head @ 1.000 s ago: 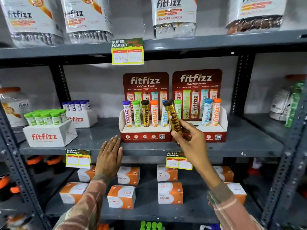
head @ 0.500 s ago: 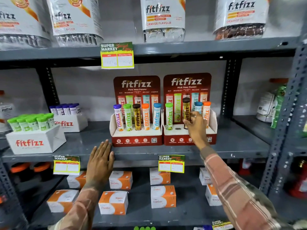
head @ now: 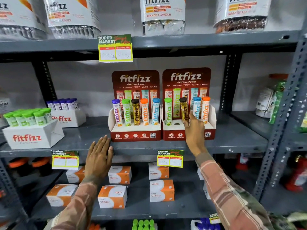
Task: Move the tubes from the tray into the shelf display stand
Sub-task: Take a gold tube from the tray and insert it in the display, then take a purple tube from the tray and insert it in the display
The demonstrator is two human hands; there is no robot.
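Two red fitfizz display stands sit side by side on the middle shelf. The left stand [head: 135, 135] holds several upright tubes in purple, green, brown, orange and blue caps. The right stand [head: 211, 117] holds a green tube [head: 168, 110], an empty hole [head: 177, 124], then a gold tube with a brown cap [head: 183, 107], a blue tube [head: 196, 107] and an orange tube [head: 205, 108]. My right hand [head: 195, 131] grips the lower part of the gold tube, which stands upright in its slot. My left hand [head: 99, 156] rests flat on the shelf's front edge, holding nothing.
White fitfizz boxes with green-capped tubes [head: 33, 136] and purple-capped tubes [head: 66, 117] stand at the left of the shelf. Large jars [head: 163, 14] line the shelf above. Orange and white cartons [head: 162, 190] lie on the shelf below. A steel upright [head: 282, 130] runs at the right.
My right hand carried the gold tube from in front of the stands into the right stand and stood it upright there. My left hand stayed on the shelf edge.
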